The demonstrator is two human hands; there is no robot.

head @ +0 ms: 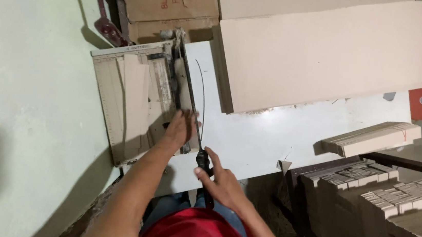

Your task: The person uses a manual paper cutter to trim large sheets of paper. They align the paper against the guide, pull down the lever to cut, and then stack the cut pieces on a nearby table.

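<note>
A pale green wall [20, 115] fills the left third of the frame. Just right of it, left of centre, a paper cutter [143, 99] lies on a white table [271, 134], its base beige and ruled along the edges. A cardboard sheet [138, 93] lies flat on the base.

The left hand [180, 127] rests palm down on the cutter's right edge, fingers spread flat and pressing there, gripping nothing. Beside it the cutter's blade arm [187, 88] runs from the hinge at upper centre down toward the lower middle, lying low along the base edge. The right hand [218, 181], at lower centre, is closed around the black handle [202, 161] at the near end of the arm, index finger stretched along it.

At the top, left of centre, a brown carton [168, 3] stands behind the cutter. Right of the blade, a big stack of beige boards [325, 52] covers the upper middle and right of the table. Further right, a small stack of cut strips [374, 139] sits near the table's edge. In the lower right corner, boxes [394, 198] hold rows of cut pieces packed on edge.
</note>
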